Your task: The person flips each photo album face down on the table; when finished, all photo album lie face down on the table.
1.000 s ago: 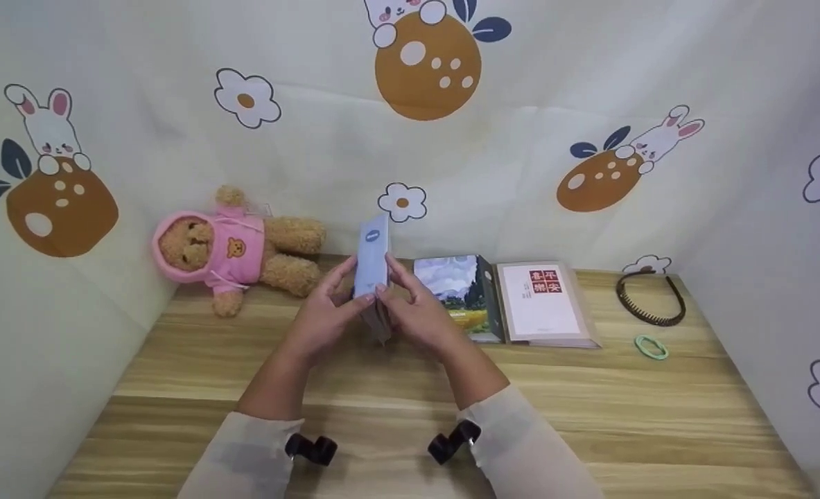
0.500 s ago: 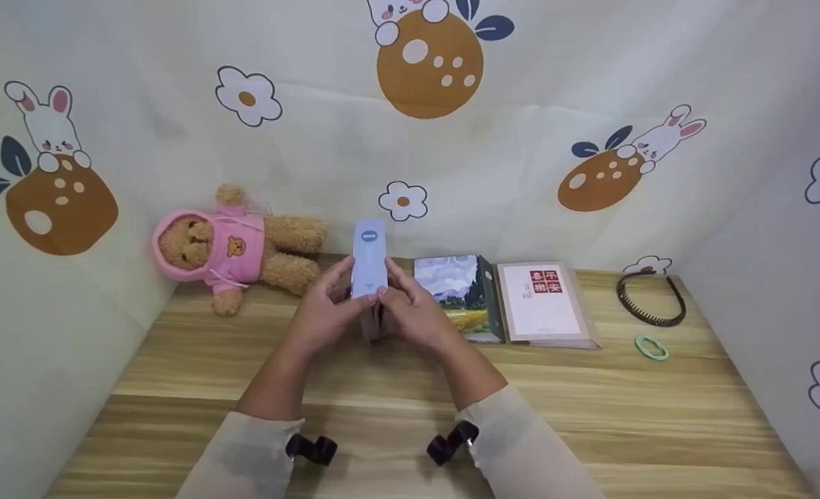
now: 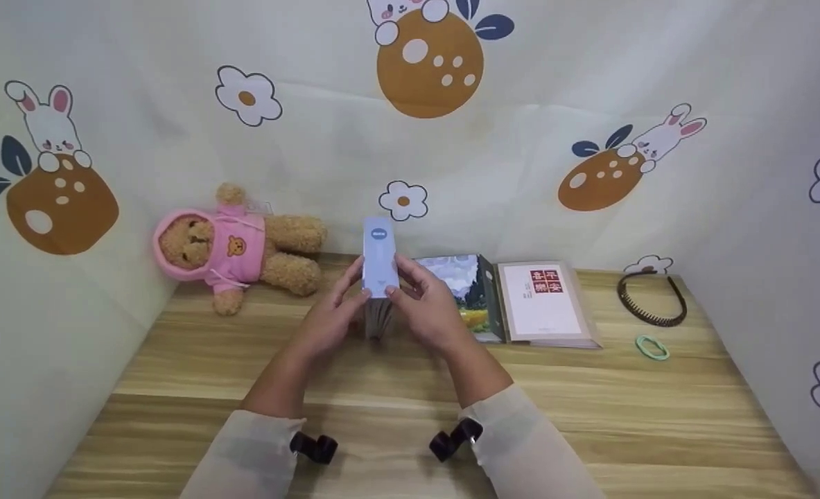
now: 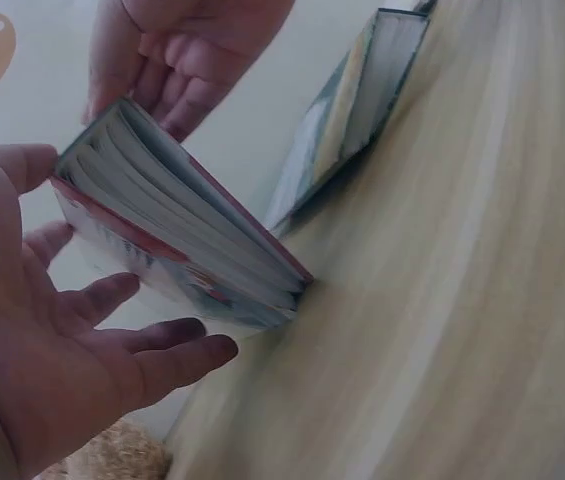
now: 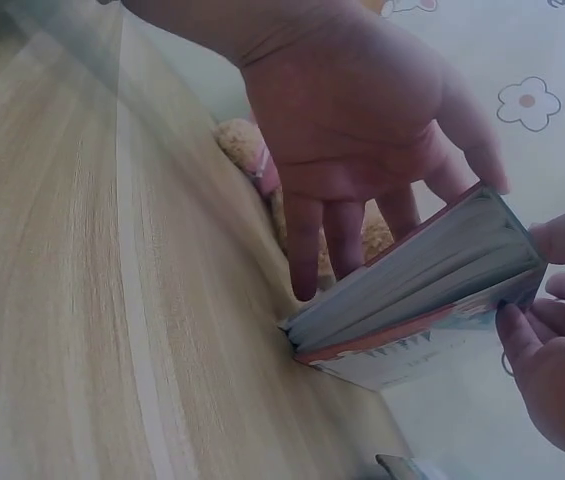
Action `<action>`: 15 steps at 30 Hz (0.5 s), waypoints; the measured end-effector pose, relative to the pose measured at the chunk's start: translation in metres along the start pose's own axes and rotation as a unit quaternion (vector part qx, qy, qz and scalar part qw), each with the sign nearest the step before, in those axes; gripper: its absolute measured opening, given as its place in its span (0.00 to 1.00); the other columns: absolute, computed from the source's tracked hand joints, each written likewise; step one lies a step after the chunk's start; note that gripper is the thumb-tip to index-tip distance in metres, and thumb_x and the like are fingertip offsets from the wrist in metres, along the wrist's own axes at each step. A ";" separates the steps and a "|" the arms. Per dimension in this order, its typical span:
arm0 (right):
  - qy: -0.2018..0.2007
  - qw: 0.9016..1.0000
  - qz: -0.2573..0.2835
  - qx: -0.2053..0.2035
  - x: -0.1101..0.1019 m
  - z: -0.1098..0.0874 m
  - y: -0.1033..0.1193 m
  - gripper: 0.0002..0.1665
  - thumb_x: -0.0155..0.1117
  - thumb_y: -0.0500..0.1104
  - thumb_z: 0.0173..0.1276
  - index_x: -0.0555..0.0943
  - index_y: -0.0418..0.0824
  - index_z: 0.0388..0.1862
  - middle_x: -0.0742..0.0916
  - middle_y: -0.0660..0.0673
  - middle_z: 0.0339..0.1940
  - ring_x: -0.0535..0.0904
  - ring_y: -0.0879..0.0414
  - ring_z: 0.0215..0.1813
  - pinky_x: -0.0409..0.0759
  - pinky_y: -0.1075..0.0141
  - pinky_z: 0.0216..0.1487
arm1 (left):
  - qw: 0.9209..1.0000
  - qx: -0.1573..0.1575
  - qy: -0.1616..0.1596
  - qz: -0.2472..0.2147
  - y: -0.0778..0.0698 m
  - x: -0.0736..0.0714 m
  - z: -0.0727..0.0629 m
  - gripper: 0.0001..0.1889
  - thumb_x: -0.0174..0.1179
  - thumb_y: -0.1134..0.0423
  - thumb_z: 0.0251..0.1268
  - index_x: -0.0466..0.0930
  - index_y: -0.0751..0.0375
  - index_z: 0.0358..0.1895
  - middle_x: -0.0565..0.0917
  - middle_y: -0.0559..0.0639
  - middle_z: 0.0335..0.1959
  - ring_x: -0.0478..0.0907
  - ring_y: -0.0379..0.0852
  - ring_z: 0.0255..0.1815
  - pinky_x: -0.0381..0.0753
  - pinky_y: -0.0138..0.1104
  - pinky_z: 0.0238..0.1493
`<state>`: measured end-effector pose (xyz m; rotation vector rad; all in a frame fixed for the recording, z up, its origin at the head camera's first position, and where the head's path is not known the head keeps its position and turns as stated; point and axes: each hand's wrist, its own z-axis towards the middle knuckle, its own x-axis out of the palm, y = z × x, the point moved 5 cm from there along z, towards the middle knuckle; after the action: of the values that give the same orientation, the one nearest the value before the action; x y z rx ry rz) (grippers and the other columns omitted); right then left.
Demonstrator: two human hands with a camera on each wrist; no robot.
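Note:
Both hands hold a thick book (image 3: 380, 267) on edge, its pale blue spine facing up and its page edges (image 4: 177, 200) slightly fanned. My left hand (image 3: 330, 315) grips the left cover near the spine, with the thumb at the spine's near end. From the other side my right hand (image 3: 432, 312) holds it the same way. In the left wrist view, the lower corner of the book comes right down at the tabletop. Red trim and a picture show on the cover in both wrist views.
A plush bear (image 3: 240, 242) in a pink hoodie lies at the back left. To the right stand a book with a landscape painting (image 3: 451, 277) and a white-labelled one (image 3: 545, 305). Farther right are a dark headband (image 3: 649, 320) and a green hair tie (image 3: 652, 348). Printed cloth (image 3: 312, 152) walls the table.
The spine first turned to face up more squarely. Both hands and the book then shifted slightly right. Things on the table have stayed put.

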<state>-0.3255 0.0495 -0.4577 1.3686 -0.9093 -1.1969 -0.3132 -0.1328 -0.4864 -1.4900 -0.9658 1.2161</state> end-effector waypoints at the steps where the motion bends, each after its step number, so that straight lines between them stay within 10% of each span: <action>1: 0.000 1.000 -0.001 0.005 0.000 0.000 0.000 0.35 0.68 0.42 0.78 0.73 0.53 0.81 0.77 0.52 0.82 0.72 0.50 0.83 0.75 0.55 0.79 | 1.000 0.001 -0.004 0.009 0.002 0.000 0.001 0.32 0.52 0.40 0.83 0.54 0.20 0.84 0.59 0.50 0.88 0.55 0.62 0.89 0.59 0.66 0.84; 15: 0.005 1.000 0.001 0.029 -0.003 0.004 -0.009 0.37 0.70 0.41 0.76 0.72 0.47 0.82 0.77 0.47 0.82 0.78 0.47 0.78 0.80 0.57 0.74 | 0.995 -0.005 -0.051 0.084 0.006 -0.004 0.001 0.33 0.58 0.35 0.77 0.61 0.18 0.82 0.64 0.56 0.82 0.71 0.64 0.79 0.75 0.61 0.76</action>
<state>-0.3312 0.0527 -0.4663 1.4189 -0.9449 -1.1699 -0.3148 -0.1383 -0.4910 -1.5532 -0.9294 1.4215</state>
